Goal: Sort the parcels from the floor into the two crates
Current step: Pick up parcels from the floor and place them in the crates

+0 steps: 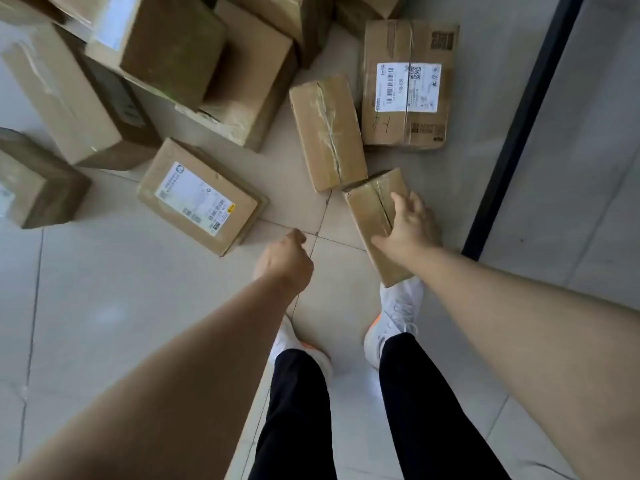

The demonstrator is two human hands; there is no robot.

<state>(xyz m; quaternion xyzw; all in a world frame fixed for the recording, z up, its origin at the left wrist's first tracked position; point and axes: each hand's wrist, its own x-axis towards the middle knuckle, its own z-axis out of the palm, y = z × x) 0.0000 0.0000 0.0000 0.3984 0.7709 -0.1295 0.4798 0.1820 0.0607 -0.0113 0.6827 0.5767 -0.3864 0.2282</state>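
Several brown cardboard parcels lie on the tiled floor. My right hand [410, 225] grips a small taped parcel [372, 216] by its right side, one end over my right shoe. My left hand [287, 259] hangs over the floor with fingers curled and nothing in it. Just beyond are a narrow taped parcel [327, 131], a flat parcel with a white label [405, 86] and a labelled parcel to the left [201, 195]. No crate is in view.
A heap of larger boxes [173, 46] fills the upper left. A dark door frame or rail [519, 126] runs diagonally on the right. My legs and white shoes [398, 320] stand at the bottom centre on pale tiles [121, 306].
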